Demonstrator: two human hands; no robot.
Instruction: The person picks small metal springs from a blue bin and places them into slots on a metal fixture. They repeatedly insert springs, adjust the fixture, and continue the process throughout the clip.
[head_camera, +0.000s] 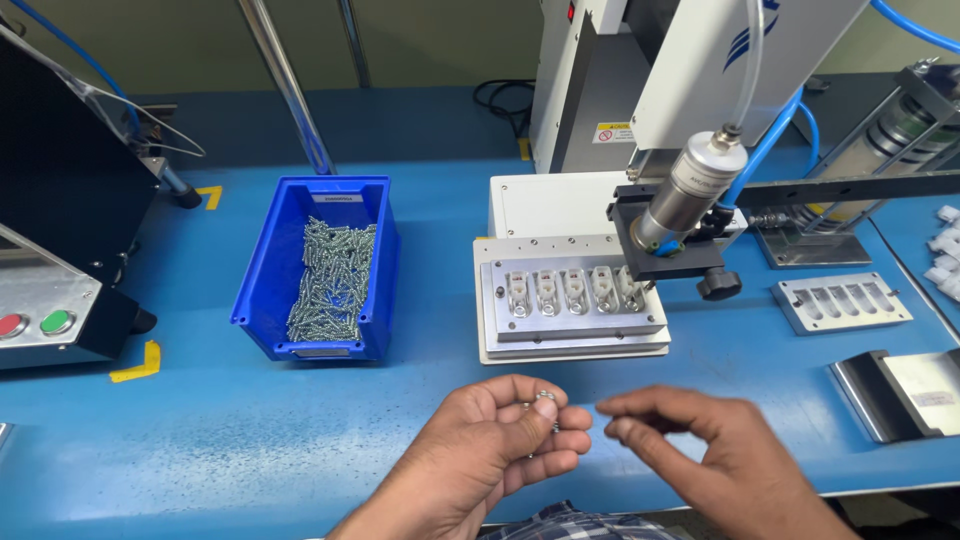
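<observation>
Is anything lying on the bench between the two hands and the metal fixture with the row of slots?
Nothing visible does. The left hand, holding small screws, and the right hand hover over bare blue bench; the fixture lies straight ahead.

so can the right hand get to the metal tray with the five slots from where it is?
Probably yes: the right hand hovers just below the tray, only bare blue table between. The driver head overhangs the rightmost slot.

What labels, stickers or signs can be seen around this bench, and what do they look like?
Warning sticker: on the grey machine column behind the fixture; small rectangle, yellow and white with a red circle.
Bin label: on the blue bin's far rim; narrow white strip.
Bin front label: near rim; small pale strip.
Logo: white machine head; blue stripes.
</observation>
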